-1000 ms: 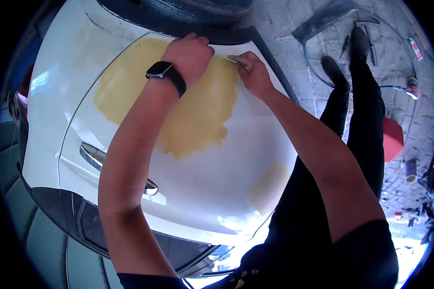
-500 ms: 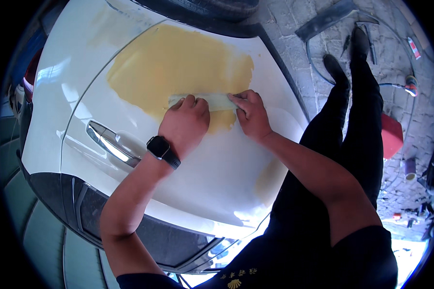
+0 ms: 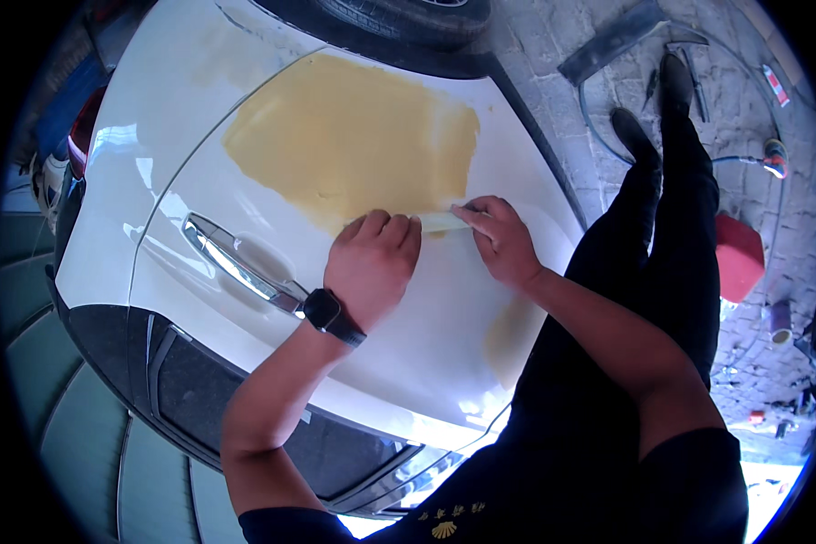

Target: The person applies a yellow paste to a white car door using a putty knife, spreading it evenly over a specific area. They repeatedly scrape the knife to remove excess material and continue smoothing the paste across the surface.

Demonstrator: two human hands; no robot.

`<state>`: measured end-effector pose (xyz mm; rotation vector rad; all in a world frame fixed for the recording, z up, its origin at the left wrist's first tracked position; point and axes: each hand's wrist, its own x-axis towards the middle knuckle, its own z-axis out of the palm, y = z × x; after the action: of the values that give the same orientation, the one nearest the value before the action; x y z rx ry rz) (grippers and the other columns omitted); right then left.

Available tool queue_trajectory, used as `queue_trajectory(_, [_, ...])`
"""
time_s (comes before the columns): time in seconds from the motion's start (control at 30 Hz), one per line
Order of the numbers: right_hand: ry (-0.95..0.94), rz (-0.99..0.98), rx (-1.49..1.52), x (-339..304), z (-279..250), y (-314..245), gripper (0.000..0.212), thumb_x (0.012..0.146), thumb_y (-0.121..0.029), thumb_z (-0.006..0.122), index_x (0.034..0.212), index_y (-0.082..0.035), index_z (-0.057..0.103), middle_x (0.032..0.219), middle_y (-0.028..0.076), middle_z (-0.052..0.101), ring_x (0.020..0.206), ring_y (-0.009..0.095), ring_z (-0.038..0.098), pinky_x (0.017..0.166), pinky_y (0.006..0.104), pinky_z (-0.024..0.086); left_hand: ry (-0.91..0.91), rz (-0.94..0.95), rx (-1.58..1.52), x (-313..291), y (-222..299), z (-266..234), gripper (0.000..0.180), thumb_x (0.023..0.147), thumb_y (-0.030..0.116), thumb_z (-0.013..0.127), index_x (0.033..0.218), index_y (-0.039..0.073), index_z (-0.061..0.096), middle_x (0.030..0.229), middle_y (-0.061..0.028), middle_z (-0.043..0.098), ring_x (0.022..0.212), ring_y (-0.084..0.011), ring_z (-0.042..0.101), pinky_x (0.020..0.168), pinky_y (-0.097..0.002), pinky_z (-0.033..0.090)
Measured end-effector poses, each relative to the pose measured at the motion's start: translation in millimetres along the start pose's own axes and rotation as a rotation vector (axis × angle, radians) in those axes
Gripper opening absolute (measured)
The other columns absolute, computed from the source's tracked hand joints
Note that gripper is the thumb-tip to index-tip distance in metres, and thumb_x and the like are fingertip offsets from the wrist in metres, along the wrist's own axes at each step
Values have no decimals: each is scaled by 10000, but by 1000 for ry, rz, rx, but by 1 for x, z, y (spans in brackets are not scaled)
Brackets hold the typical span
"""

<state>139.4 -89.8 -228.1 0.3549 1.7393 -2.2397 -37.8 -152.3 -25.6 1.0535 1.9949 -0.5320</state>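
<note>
A pale green flat strip (image 3: 441, 221) is held across a white car door (image 3: 426, 317), at the near edge of a broad yellow filler patch (image 3: 363, 136). My left hand (image 3: 374, 261) is closed over the strip's left part, its fingers curled and the knuckles up. With thumb and fingers, my right hand (image 3: 506, 241) pinches its right end. Both hands hide much of the strip, and I cannot tell its exact kind. Left of my left hand is the chrome door handle (image 3: 231, 263). A dark watch (image 3: 323, 311) sits on my left wrist.
A smaller yellowish patch (image 3: 510, 335) marks the door beside my leg. On the paved floor lie a hammer (image 3: 694, 77), a hose-fed tool (image 3: 774, 160), a red-and-white tube (image 3: 776, 85) and a red box-like object (image 3: 739, 258). A tyre (image 3: 408, 20) is at the far edge.
Both hands and the strip have moved nearer to me and slightly right over the door, uncovering filler behind them. The view has shifted slightly. Both hands keep their hold.
</note>
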Motion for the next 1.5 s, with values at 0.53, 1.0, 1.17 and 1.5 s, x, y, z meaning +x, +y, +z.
queue_trajectory(0.53, [229,-17,178,191,16,65,376,983,32,569,1262,-111,777,1125,118,700,1024,312,689,899,387,555,-58,-29,250,171,-148,23,343,836,49,646,1146,85,787,1101,-46,737,1115,-289,671,900,-432,594])
queue_trajectory(1.0, [62,-67,57,68,29,33,445,918,63,618,1299,-122,755,1171,98,643,1120,325,603,979,429,528,-103,39,185,30,-59,29,396,847,107,662,1226,14,727,1199,-49,697,1114,-232,672,797,-348,633])
queue_trajectory(1.17, [12,-89,32,12,32,15,506,885,89,629,1334,-122,735,1189,104,639,1148,337,598,983,447,531,-81,43,155,-20,-18,33,436,841,99,665,1262,3,722,1253,-81,695,1132,-260,674,843,-353,635])
queue_trajectory(1.5, [-22,-5,55,3,0,-17,506,899,103,605,1331,-122,741,1181,94,660,1106,315,645,938,433,555,84,45,-20,-10,-16,-3,357,825,72,672,1168,6,750,1125,-87,730,1038,-268,691,874,-395,600])
